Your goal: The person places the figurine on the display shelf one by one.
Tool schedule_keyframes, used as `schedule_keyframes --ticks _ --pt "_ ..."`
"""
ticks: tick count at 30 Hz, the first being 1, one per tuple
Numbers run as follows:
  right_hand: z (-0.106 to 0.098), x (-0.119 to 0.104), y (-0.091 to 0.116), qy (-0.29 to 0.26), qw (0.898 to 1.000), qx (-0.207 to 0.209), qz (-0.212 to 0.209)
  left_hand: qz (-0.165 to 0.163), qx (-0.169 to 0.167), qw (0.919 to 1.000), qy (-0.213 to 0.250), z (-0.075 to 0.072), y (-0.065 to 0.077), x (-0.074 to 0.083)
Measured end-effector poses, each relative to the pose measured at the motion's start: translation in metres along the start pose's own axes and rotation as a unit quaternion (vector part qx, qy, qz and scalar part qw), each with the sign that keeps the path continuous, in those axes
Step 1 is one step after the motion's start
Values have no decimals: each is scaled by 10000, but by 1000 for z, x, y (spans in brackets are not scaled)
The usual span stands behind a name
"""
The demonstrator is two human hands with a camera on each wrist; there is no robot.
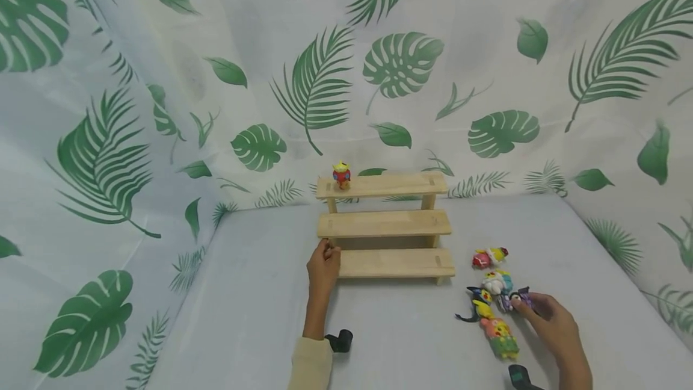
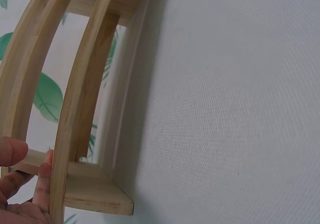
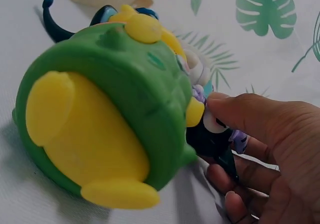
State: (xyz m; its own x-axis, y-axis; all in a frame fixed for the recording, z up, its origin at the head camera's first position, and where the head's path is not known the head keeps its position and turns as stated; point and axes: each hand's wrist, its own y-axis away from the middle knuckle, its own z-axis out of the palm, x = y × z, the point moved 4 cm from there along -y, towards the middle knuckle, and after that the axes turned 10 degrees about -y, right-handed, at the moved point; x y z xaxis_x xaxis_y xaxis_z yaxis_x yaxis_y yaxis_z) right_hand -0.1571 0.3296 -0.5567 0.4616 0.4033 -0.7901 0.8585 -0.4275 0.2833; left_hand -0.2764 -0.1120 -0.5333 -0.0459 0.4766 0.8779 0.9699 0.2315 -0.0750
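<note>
My left hand [image 1: 323,266] is at the left end of a three-tier wooden shelf [image 1: 392,263], thumb and fingers curled about its wood by the lowest board. In the left wrist view, those fingers [image 2: 42,186] lie against a plank. Over at the right, my right hand [image 1: 554,321] pinches a small purple-and-black toy figure [image 1: 517,300] with a white face, partly hidden by the thumb. Close beside it lie a yellow figure with a black tail [image 1: 480,303], a white-and-blue figure [image 1: 497,281] and a green-and-pink figure [image 1: 500,336], whose yellow underside [image 3: 95,134] fills the right wrist view.
On the top board's left end stands a red-and-yellow figure [image 1: 341,175]. A red-and-yellow toy [image 1: 489,256] lies at the far end of the toy group. Leaf-patterned sheets [image 1: 400,65] enclose the white table surface [image 1: 243,294] behind and at both sides.
</note>
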Motion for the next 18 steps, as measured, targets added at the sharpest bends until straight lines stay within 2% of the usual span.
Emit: schedule_keyframes --ticks 5,8,12,15,18 --pt "-1 2 1 -141 9990 411 -126 13 39 10000 12 0 -1 1" --pt "-5 2 0 -439 9968 658 -125 77 64 9999 -21 0 -1 2" --pt "-9 2 -1 -1057 9915 761 -65 131 151 9998 -63 -1 0 3" --pt "-9 2 -2 -1810 9797 859 118 220 198 9995 -89 -1 1 3" --pt "-8 -1 -1 -2665 9591 920 266 201 147 9997 -56 -2 1 3"
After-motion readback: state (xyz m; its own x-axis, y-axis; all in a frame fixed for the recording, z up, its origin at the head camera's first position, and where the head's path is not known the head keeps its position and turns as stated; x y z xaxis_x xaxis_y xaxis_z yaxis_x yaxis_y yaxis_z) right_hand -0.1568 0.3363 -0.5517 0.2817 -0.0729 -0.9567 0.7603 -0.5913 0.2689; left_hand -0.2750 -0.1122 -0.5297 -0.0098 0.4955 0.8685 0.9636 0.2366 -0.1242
